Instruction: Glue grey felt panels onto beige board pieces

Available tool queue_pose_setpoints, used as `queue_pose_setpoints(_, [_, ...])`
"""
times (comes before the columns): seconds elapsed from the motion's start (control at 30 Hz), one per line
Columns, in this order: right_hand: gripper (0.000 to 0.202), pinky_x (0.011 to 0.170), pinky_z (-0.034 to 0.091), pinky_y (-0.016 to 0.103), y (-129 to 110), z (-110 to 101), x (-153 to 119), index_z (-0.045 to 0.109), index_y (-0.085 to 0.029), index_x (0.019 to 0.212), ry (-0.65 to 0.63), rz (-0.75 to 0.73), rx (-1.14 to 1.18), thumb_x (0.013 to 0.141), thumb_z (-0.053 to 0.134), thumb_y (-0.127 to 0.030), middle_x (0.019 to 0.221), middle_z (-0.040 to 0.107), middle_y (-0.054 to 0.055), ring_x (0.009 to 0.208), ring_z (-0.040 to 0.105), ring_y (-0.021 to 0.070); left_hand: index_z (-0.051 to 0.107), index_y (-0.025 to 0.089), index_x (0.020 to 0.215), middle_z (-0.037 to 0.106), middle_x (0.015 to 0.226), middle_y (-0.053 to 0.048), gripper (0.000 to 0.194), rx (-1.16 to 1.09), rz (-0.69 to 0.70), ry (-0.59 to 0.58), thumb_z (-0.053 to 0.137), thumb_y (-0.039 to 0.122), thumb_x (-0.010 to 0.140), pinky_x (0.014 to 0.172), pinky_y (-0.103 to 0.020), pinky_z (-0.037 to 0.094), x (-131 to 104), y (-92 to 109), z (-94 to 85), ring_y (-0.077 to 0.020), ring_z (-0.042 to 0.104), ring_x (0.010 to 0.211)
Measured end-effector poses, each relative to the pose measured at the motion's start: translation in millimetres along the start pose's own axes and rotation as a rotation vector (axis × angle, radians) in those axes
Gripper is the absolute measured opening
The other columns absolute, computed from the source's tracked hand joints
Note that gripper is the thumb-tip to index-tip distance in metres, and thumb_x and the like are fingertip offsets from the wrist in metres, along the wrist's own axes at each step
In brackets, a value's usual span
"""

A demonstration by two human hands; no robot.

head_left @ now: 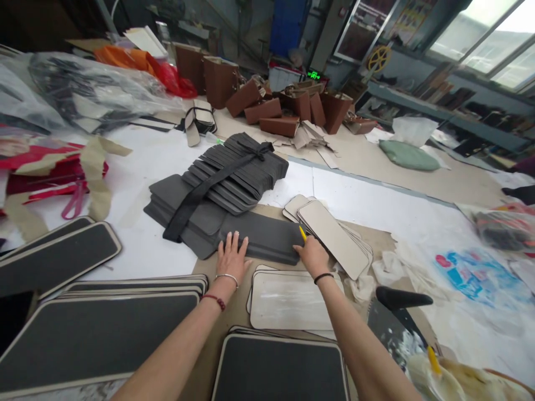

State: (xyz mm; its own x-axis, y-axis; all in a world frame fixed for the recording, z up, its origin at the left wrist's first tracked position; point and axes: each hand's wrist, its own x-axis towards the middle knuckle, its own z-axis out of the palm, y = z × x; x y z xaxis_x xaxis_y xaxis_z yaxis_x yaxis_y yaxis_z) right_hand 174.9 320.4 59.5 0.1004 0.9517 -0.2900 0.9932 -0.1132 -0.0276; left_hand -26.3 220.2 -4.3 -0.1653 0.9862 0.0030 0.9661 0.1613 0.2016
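Observation:
My left hand [232, 259] lies with its fingers stretched out on the near edge of a dark grey folded panel [267, 234]. At the panel's right end, my right hand [312, 256] is closed around a slim yellow stick [302, 233], whose far part my hand hides. Behind the panel leans a bundle of dark grey pieces [236, 172], tied with a black strap [204, 186]. Beige rounded boards [334, 234] are fanned out just right of my right hand. Below my hands is a stack of pale rounded boards [288, 301] with whitish streaks on top.
Black boards with beige edging [112, 334] are stacked at left, with more black boards [280, 367] at front centre. A pot [434, 381] with a yellow handle in it stands lower right, near a black-handled tool [403, 298]. Brown boxy pieces [284, 111] line the back.

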Motion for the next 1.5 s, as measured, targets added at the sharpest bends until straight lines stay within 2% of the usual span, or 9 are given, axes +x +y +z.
queue_pose_setpoints(0.27, [0.033,0.068,0.044,0.029,-4,-25,-10,0.061,-0.018,0.097,-0.017,-0.144,-0.078,0.085,0.04,-0.041,0.094,0.066,0.012,0.087,0.063,0.0218,0.043,0.021,0.129,0.024,0.145,-0.016,0.062,-0.102,-0.035,-0.056,0.062,0.029,0.07,0.103,-0.059,0.004,4,2,-14.8,-0.032,0.013,0.134])
queue_pose_setpoints(0.4, [0.032,0.07,0.044,0.03,-14,-37,-26,0.062,-0.016,0.095,0.075,-0.254,-0.247,0.088,0.036,-0.034,0.091,0.067,0.014,0.085,0.063,0.022,0.057,0.015,0.11,0.04,0.135,-0.018,0.04,-0.521,-0.149,-0.012,0.06,0.025,0.071,0.106,-0.05,0.015,-1,18,-31.1,-0.0304,0.028,0.129])
queue_pose_setpoints(0.6, [0.034,0.069,0.045,0.034,-18,-45,-38,0.066,-0.012,0.089,0.101,-0.321,-0.333,0.088,0.037,-0.031,0.089,0.067,0.017,0.085,0.063,0.0262,0.053,0.015,0.062,0.061,0.069,-0.006,0.032,-1.435,-0.462,-0.501,0.058,0.044,0.072,0.075,-0.037,0.048,-11,69,-24.3,-0.0198,0.062,0.074])
queue_pose_setpoints(0.83, [0.034,0.068,0.044,0.027,-23,-64,-57,0.063,-0.017,0.093,0.083,-0.257,-0.172,0.087,0.035,-0.036,0.088,0.067,0.012,0.083,0.063,0.0205,0.05,0.014,0.078,0.062,0.074,-0.009,0.041,-1.939,-0.659,-0.662,0.055,0.054,0.073,0.072,-0.033,0.052,-12,95,-27.6,-0.0166,0.064,0.069])
queue_pose_setpoints(0.9, [0.032,0.065,0.043,0.026,-16,-71,-70,0.062,-0.018,0.089,0.123,-0.306,-0.061,0.087,0.035,-0.036,0.079,0.067,0.008,0.075,0.062,0.0181,0.052,0.013,0.08,0.064,0.078,-0.011,0.035,-2.213,-0.766,-0.626,0.057,0.048,0.075,0.075,-0.032,0.052,-7,92,-35.3,-0.0173,0.064,0.074])
queue_pose_setpoints(1.0, [0.031,0.056,0.041,0.024,13,-82,-94,0.059,-0.019,0.079,0.167,-0.364,0.182,0.085,0.036,-0.04,0.06,0.06,0.002,0.057,0.057,0.0149,0.055,0.016,0.084,0.066,0.083,-0.007,0.018,-2.437,-0.841,-0.305,0.058,0.032,0.078,0.077,-0.03,0.052,3,72,-48.0,-0.0158,0.064,0.08])
queue_pose_setpoints(1.13, [0.033,0.047,0.038,0.025,84,-80,-118,0.051,-0.022,0.063,0.164,-0.251,0.393,0.077,0.042,-0.05,0.045,0.049,-0.003,0.045,0.048,0.0139,0.06,0.017,0.084,0.068,0.084,-0.005,0.018,-2.283,-0.742,-0.03,0.065,0.025,0.069,0.076,-0.03,0.051,-7,31,-55.2,-0.0156,0.063,0.083])
queue_pose_setpoints(1.33, [0.028,0.054,0.039,0.025,170,-11,-120,0.053,-0.022,0.06,0.037,-0.052,0.305,0.071,0.049,-0.047,0.052,0.055,-0.002,0.054,0.055,0.0166,0.056,0.015,0.065,0.058,0.054,0.002,0.016,-1.472,-0.548,-0.408,0.061,0.03,0.063,0.054,-0.024,0.047,-70,9,-26.2,-0.0103,0.055,0.05])
queue_pose_setpoints(1.5, [0.025,0.061,0.039,0.025,184,35,-109,0.061,-0.02,0.073,-0.005,-0.015,0.237,0.075,0.049,-0.042,0.064,0.062,0.002,0.066,0.06,0.0188,0.049,0.019,0.055,0.047,0.044,0.006,0.016,-1.075,-0.45,-0.388,0.05,0.027,0.069,0.052,-0.022,0.039,-87,26,-8.5,-0.0107,0.049,0.047])
